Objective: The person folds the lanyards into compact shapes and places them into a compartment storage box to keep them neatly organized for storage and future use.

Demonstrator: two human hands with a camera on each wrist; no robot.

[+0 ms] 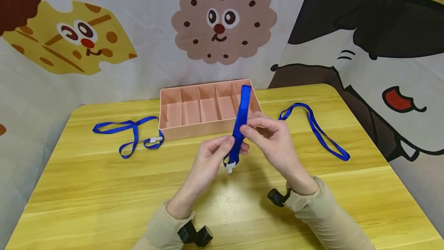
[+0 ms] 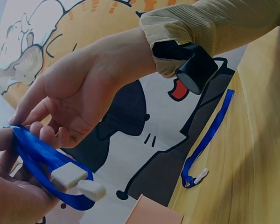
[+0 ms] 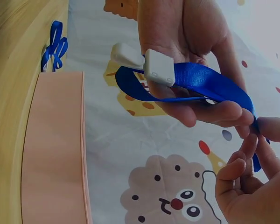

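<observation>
A blue lanyard (image 1: 244,103), gathered into a narrow folded strip, is held up between both hands over the table. My left hand (image 1: 211,157) pinches its lower part between thumb and fingers. Higher up, my right hand (image 1: 272,138) pinches the strip's edge with thumb and forefinger. At the lower end hangs a white plastic clip (image 1: 230,167); in the right wrist view the clip (image 3: 158,66) lies across the left hand's palm side with a small blue loop beside it. Behind the strip stands a pink divided box (image 1: 197,128), partly covered by it.
A second blue lanyard (image 1: 135,134) with a white clip lies loosely tangled left of the box. Another blue lanyard (image 1: 317,126) lies in a long loop on the right. The wooden table (image 1: 104,196) meets a cartoon-printed cloth (image 1: 145,80) at the back.
</observation>
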